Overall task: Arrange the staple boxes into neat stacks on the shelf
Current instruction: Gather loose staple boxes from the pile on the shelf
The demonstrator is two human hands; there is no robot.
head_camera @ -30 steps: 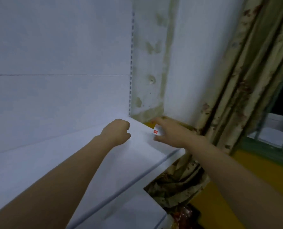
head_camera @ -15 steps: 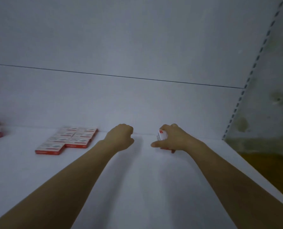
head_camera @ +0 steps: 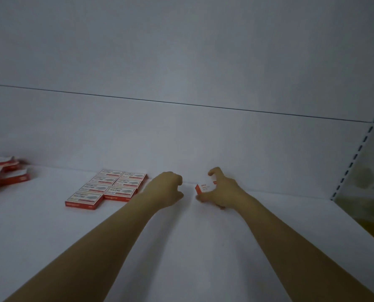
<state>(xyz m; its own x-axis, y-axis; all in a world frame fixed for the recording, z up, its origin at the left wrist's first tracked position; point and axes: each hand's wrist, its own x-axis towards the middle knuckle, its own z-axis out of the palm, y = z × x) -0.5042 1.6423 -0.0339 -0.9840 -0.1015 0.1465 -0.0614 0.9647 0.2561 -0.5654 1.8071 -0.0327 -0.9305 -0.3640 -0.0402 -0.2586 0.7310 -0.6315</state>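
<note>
Placement step, by the look of it: a small red-and-white cardboard staple box (head_camera: 203, 188) is held in the right hand (head_camera: 222, 189). The thumb is at its near corner, the other fingers are curled round the far side, and the forefinger is arched above. The box is kept low over the white shelf (head_camera: 203, 247), close to the grey back panel (head_camera: 181, 138). Whether it's already touching down can't be told. The left hand (head_camera: 167, 188) is balled into a loose fist just beside it, with nothing seen in it.

Next, the box probably has to be carried left to the flat two-column block of staple boxes (head_camera: 107, 188) and squared up there, or a fresh stack could be started on the spot. A messy heap of more boxes (head_camera: 3, 175) is parked at the far left. Plenty of bare shelf is offered in front and to the right, up to the slotted upright (head_camera: 356, 162). Only the back panel is close enough to be bumped.
</note>
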